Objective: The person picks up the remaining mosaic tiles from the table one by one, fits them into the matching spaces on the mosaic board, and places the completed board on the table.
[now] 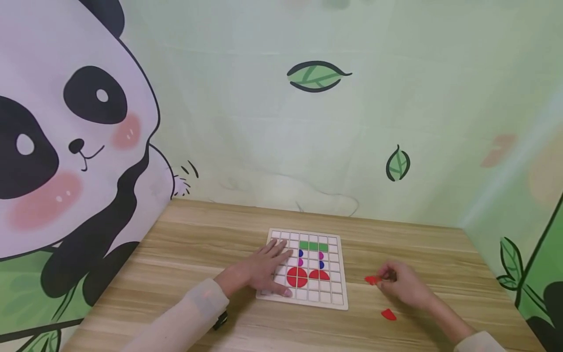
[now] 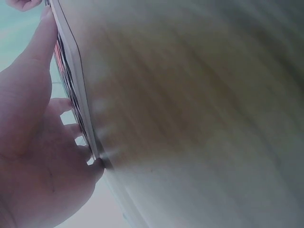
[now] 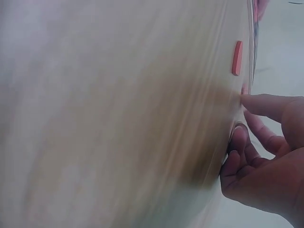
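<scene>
A square white grid board (image 1: 313,296) lies on the wooden table. My left hand (image 1: 267,268) rests on its left side with the fingers spread. On the grid are a green strip (image 1: 313,246), small blue and magenta half-rounds, a full red circle (image 1: 297,277) made of quarters, and a red half circle (image 1: 319,275). To the right of the board, my right hand (image 1: 402,283) pinches a red piece (image 1: 371,280) low at the tabletop, the fingertips partly covering it. Another red quarter-circle piece (image 1: 389,314) lies nearer me, below that hand.
The wooden table (image 1: 211,225) meets a green fabric wall (image 1: 246,122) at the back, printed with leaves. A large printed panda (image 1: 88,122) covers the left side. A small black object (image 1: 221,320) shows beside the left sleeve.
</scene>
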A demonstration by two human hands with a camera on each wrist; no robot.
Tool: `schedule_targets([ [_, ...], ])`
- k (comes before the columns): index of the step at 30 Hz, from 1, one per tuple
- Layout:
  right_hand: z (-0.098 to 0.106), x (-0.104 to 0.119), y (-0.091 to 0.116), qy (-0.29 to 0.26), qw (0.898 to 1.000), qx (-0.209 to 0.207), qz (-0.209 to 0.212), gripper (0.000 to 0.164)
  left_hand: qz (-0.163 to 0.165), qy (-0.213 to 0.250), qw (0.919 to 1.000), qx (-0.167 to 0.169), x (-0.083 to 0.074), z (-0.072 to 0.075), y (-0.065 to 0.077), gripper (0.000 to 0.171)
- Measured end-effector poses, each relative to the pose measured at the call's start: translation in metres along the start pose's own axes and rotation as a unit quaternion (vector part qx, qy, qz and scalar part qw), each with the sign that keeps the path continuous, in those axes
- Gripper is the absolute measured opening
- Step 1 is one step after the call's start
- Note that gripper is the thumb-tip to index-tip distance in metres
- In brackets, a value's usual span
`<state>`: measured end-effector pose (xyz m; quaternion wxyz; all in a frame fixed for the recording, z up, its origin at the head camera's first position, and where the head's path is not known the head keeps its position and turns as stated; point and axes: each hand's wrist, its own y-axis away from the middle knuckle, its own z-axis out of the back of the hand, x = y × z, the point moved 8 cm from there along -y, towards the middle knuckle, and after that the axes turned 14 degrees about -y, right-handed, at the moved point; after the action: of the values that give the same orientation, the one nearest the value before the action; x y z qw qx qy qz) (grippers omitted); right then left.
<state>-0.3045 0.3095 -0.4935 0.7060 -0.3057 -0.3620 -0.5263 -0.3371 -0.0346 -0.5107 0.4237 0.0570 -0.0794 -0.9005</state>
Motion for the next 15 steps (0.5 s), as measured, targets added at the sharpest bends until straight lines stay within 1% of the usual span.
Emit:
schedule_targets([
  [3,-0.001,0.002,0.001,0.002,1.000,-0.005,0.007,0.018,0.000,0.000,1.0000,0.002,0.000,0.000,0.001,0.114],
  [6,-0.004,0.008,0.002,0.000,1.000,0.003,0.018,0.019,0.000,0.002,1.0000,0.002,0.000,0.000,0.001,0.114],
  [11,-0.016,0.023,0.000,0.010,0.999,0.036,0.040,0.024,0.001,0.001,1.0000,0.003,0.001,-0.001,0.000,0.115],
  [15,-0.031,0.033,-0.006,0.035,0.996,0.055,0.056,0.028,0.003,-0.002,1.0000,0.004,0.001,-0.002,-0.001,0.115],
])
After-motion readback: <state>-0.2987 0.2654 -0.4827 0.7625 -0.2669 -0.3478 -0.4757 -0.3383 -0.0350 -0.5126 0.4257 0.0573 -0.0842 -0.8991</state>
